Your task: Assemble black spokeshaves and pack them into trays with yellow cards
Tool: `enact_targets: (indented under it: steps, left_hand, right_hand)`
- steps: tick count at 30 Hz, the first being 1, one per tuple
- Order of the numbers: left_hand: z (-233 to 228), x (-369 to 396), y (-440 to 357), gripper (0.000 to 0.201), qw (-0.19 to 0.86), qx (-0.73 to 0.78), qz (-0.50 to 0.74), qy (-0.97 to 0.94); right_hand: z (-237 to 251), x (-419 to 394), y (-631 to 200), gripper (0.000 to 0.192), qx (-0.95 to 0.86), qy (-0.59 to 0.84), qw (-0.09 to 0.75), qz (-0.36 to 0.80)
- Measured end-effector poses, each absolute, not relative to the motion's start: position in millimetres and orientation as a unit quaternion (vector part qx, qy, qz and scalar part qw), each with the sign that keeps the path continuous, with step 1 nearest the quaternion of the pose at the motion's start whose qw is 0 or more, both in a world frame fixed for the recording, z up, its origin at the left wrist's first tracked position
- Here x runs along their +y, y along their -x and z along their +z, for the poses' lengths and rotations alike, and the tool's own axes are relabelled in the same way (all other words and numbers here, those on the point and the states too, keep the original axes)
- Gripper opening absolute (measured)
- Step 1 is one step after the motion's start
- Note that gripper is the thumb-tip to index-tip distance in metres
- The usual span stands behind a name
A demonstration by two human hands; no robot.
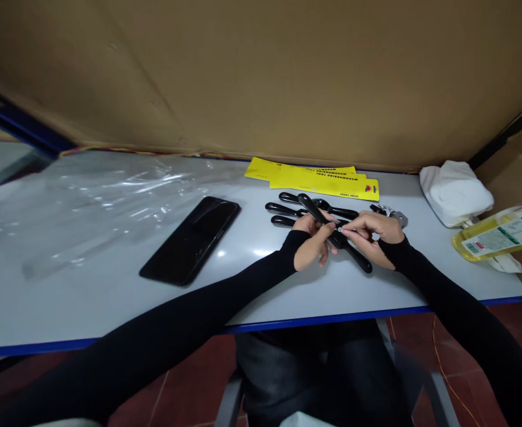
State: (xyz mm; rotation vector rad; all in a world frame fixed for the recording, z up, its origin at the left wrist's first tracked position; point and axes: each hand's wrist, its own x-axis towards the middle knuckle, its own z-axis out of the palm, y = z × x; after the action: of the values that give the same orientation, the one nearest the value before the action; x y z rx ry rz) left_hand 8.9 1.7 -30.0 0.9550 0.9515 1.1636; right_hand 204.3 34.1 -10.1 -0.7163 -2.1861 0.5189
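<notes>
My left hand is closed around the middle of a black spokeshave, whose two handles slant from upper left to lower right above the table. Thumb and forefinger of my right hand pinch a small round silvery piece at the tool's centre. I cannot tell if that piece is fixed to the tool or loose. Just behind my hands lie several more black spokeshaves, partly hidden by my left hand and the held tool. A few small metal parts lie beyond my right hand.
Yellow printed cards overlap at the back by the cardboard wall. A black phone-like slab and clear plastic film lie to the left. At right are a white cloth bundle and a tipped bottle of yellow liquid.
</notes>
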Motion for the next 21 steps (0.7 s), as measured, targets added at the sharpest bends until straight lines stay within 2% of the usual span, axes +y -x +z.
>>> enact_targets:
  steps: [4, 10, 15, 17, 21]
  left_hand:
    - [-32.2, 1.2, -9.2, 0.036, 0.632, 0.407, 0.514, -0.414]
    - [-30.9, 2.0, -9.1, 0.035, 0.662, 0.39, 0.496, -0.405]
    - [-28.6, 5.9, -5.0, 0.029, 0.709, 0.375, 0.442, -0.403]
    - [-30.6, 6.9, -4.5, 0.028, 0.715, 0.375, 0.434, -0.4]
    - [-33.7, 6.3, -6.4, 0.028, 0.706, 0.383, 0.449, -0.392]
  right_hand:
    - [-9.3, 36.8, -206.6, 0.009, -0.862, 0.283, 0.373, 0.193]
    - [-13.3, 37.3, -205.3, 0.013, -0.845, 0.283, 0.384, 0.243]
    - [-18.5, 38.9, -206.7, 0.023, -0.779, 0.309, 0.344, 0.424]
    - [-17.9, 39.3, -208.3, 0.027, -0.761, 0.321, 0.322, 0.463]
    - [-9.9, 36.5, -210.8, 0.025, -0.799, 0.329, 0.334, 0.376]
